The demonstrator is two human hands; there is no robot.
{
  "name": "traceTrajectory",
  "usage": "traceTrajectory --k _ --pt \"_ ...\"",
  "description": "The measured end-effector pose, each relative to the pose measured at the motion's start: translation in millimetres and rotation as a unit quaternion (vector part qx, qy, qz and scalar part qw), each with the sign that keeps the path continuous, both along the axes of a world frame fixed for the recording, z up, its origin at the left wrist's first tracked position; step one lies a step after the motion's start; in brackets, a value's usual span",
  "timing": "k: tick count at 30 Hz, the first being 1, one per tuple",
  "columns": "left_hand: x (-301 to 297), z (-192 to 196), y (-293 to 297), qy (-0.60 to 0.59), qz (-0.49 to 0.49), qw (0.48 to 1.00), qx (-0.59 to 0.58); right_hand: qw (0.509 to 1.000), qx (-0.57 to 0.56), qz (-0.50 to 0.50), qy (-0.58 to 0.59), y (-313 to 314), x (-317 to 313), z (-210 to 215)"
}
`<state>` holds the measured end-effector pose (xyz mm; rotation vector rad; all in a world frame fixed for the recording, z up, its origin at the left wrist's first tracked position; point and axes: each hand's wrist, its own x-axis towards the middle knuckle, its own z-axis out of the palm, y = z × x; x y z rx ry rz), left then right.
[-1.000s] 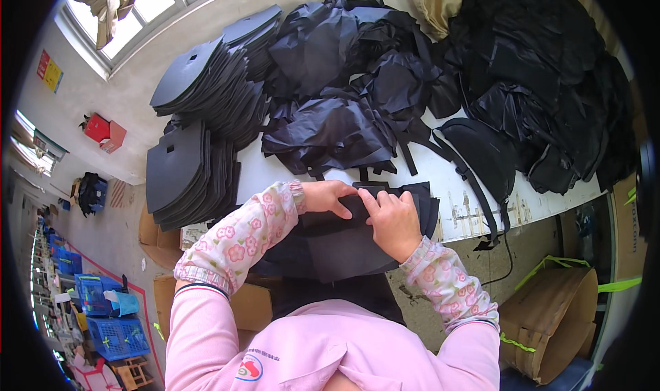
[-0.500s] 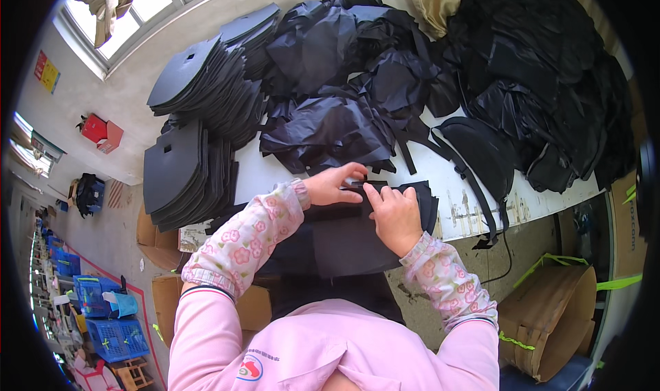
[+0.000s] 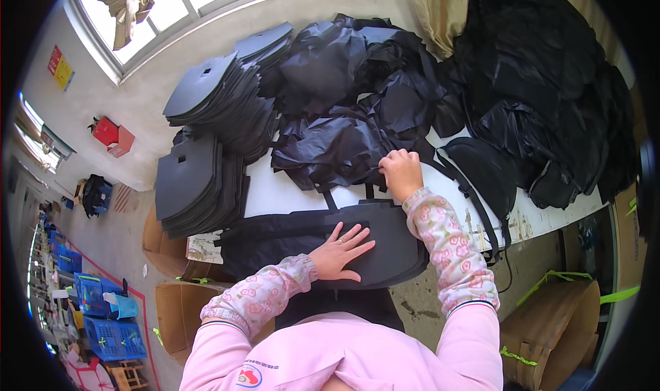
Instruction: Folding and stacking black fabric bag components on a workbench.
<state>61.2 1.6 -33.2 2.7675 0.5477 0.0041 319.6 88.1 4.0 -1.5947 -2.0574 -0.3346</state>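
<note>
The left hand (image 3: 342,253) is lying flat and open, pressing down the black fabric piece (image 3: 323,243) at lower centre of the frame on the table (image 3: 275,191). The right hand (image 3: 400,172) is reaching up-frame, its grip curling onto the crumpled black fabric (image 3: 337,147) just above. This looks like fetching the next piece; the next move likely calls for a firm pinch and a pull toward the body.

Black fabric panel (image 3: 323,243); black fabric heap (image 3: 357,123); dark grey stiff sheets (image 3: 196,178); white table (image 3: 275,191); pink floral sleeves (image 3: 447,243); blue crates (image 3: 103,315); red box (image 3: 112,134).
</note>
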Motion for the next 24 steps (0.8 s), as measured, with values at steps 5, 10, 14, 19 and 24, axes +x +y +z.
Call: traceTrajectory --k 5,10,14,19,24 --pt "-18 10 35 -0.350 0.222 0.841 -0.349 0.962 0.087 0.072 0.250 31 -19 75" --pt "-29 48 93 -0.461 0.389 0.669 -0.435 0.871 0.102 0.203 0.436 11 -48 185" --pt "-19 88 107 -0.518 0.356 0.656 -0.418 0.869 0.116 0.230 0.422 -14 -54 234" --pt "-4 85 132 -0.480 0.340 0.755 -0.290 0.837 0.100 0.324 0.430 -43 -81 262" --pt "10 141 148 -0.637 0.294 0.692 -0.173 0.840 0.063 0.428 0.327 -78 -85 290"
